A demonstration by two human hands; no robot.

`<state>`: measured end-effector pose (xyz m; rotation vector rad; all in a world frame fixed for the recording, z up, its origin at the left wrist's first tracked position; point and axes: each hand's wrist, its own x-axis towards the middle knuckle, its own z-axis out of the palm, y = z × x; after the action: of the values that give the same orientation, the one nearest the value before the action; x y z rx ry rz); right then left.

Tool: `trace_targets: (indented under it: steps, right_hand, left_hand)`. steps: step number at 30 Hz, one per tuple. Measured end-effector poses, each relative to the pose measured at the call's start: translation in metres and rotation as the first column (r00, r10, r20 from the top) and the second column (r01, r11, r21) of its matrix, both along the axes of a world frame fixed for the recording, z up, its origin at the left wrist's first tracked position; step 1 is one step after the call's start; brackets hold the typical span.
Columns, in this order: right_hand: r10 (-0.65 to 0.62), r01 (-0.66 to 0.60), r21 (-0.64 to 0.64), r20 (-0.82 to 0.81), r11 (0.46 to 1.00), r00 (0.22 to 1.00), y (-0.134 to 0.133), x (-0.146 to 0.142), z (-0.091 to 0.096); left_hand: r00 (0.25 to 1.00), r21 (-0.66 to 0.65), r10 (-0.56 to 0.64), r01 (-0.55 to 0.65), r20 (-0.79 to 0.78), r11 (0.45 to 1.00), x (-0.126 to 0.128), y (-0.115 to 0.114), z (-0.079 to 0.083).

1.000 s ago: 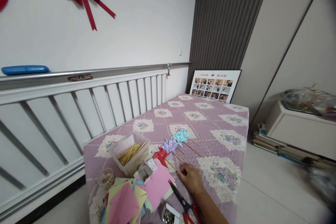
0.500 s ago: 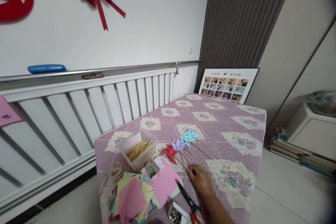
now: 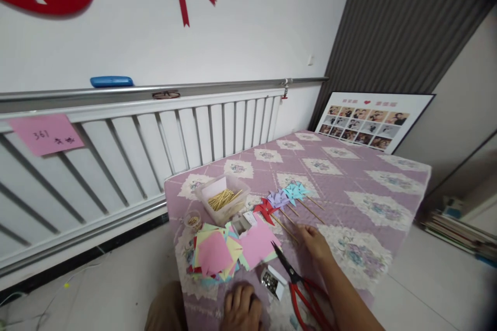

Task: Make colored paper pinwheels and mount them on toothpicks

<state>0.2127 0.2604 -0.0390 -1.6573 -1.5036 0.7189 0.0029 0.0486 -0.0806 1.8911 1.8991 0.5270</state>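
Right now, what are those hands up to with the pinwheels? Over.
Left hand resting on tablecloth. Right hand at pinwheel sticks, grip unclear. Pinwheels lying in a row, red nearest. Scissors, small white box between hands.

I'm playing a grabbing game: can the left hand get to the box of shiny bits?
Probably yes: the left hand rests on the tablecloth near the box of shiny bits, with only cloth between.

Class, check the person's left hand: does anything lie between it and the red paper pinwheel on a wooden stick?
Yes: a pink-topped pile of paper sheets near the red-handled metal scissors lies between the left hand and the red paper pinwheel.
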Motion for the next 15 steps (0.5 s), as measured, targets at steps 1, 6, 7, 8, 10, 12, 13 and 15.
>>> trace_targets:
  steps: [1, 6, 7, 8, 10, 12, 13, 15]
  right_hand:
    - [-0.025, 0.025, 0.015, -0.024, 1.0, 0.999, -0.009, -0.005, 0.006]
    - [0.042, -0.032, 0.081, -0.124, 0.996, 0.991, -0.091, -0.054, 0.032]
    - [0.075, -0.064, 0.085, -0.139, 0.994, 0.988, -0.111, -0.066, 0.033]
    - [0.111, -0.1, 0.084, -0.15, 0.992, 0.982, -0.13, -0.077, 0.032]
    - [0.162, -0.15, 0.079, -0.17, 0.986, 0.972, -0.166, -0.096, 0.024]
    - [0.152, -0.137, 0.08, -0.228, 0.987, 0.962, -0.192, -0.107, 0.008]
    - [0.168, -0.158, 0.064, -0.235, 0.985, 0.957, -0.202, -0.109, -0.002]
    - [0.18, -0.177, 0.034, -0.201, 0.984, 0.963, -0.215, -0.11, -0.022]
  left_hand:
    - [1.0, -0.01, -0.013, 0.013, 0.023, 1.0, -0.001, -0.002, 0.003]
    - [0.997, 0.058, -0.036, 0.033, 0.067, 0.998, -0.005, -0.012, 0.013]
    - [0.997, 0.067, -0.042, 0.038, 0.064, 0.997, -0.006, -0.014, 0.014]
    - [0.997, 0.076, -0.046, 0.041, 0.063, 0.996, -0.008, -0.015, 0.015]
    - [0.995, 0.1, -0.058, 0.05, 0.078, 0.994, -0.01, -0.017, 0.016]
    - [0.99, 0.135, -0.075, 0.059, 0.121, 0.989, -0.013, -0.019, 0.017]
    - [0.986, 0.157, -0.076, 0.053, 0.148, 0.986, -0.014, -0.02, 0.018]
    - [0.974, 0.205, -0.064, 0.018, 0.217, 0.979, -0.016, -0.023, 0.016]
